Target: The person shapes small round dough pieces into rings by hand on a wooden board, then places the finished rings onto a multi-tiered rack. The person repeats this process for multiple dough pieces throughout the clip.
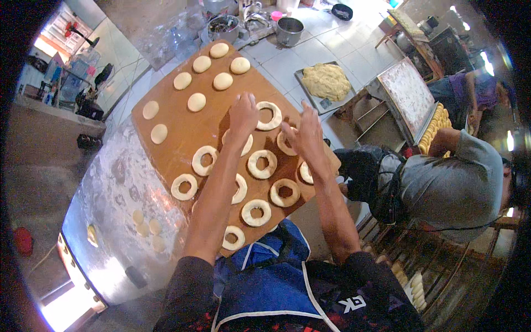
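Our right grip [307,135] is loosely open and looks empty, we can't tell if our left grip [243,115] holds anything, and a dough ring [277,117] sits between them on the board [171,119], most rings apart, maybe to stop sticking.

smooth, matt wood, it seems, across the brown rectangular board [177,146], and along its far edge the pale round dough pieces [223,81] show a soft, smooth skin! toward the near edge, a matt finish on the pale ring-shaped dough pieces [251,165]. off the left edge, the silvery metal table [119,193] gleams in patches, streaked a chalky white. beyond the right edge, the yellow dough slab [326,81] runs lumpy; below the near edge, creased cloth on the blue white-trimmed apron [265,293].
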Demonstrator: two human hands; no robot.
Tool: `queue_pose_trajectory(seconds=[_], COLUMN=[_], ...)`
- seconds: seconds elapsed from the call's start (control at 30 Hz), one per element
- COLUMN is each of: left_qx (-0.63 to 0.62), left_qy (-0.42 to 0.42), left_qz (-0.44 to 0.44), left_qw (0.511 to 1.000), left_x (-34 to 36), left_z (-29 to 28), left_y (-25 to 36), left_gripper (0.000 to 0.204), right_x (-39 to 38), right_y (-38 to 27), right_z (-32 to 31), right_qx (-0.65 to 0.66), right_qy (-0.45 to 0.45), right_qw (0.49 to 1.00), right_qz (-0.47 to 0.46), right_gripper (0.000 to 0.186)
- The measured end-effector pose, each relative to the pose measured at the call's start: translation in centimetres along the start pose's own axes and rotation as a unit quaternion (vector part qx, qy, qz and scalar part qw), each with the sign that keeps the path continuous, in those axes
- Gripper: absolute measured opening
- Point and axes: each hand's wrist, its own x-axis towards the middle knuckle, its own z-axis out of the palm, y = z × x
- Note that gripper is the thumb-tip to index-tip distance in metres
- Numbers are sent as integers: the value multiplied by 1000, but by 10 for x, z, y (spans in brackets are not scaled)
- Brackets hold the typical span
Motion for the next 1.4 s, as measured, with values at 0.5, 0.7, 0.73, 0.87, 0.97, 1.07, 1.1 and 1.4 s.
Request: queue_pose_trajectory(seconds=[0.5,0.7,0.73,0.87,0.97,1.07,1.1,1.4], left_qx=[-1,264,233,217,252,195,159,-322], left_qy=[211,175,152,75,19,-29,-39,49], left_qz=[15,-258,-262,-236,-202,-190,-183,-262], left_qw=[977,913,924,944,946,962,969,908], left_x=[-173,-332,-343,-355,-350,-352,-355,-405], left_z=[-139,-278,-286,-297,-295,-297,-298,-326], left_y=[-77,-196,-207,-236,-249,-250,-247,-198], left_gripper=[31,29,30,33,35,39,40,32], right_x=[-118,-149,-150,-160,-182,-216,-225,-263], right_y=[-35,-72,-84,-143,-196,-249,-265,-308], right_z=[-38,-34,-28,1,27,63,79,171], right_qx=[242,246,258,298,275,314,309,406], right_qy=[-68,-76,-92,-186,-230,-324,-340,-431], right_qw=[963,959,955,936,927,888,882,805], right_qz=[100,116,113,7,-115,-82,-105,-37], right_gripper=[16,14,14,15,16,19,23,45])
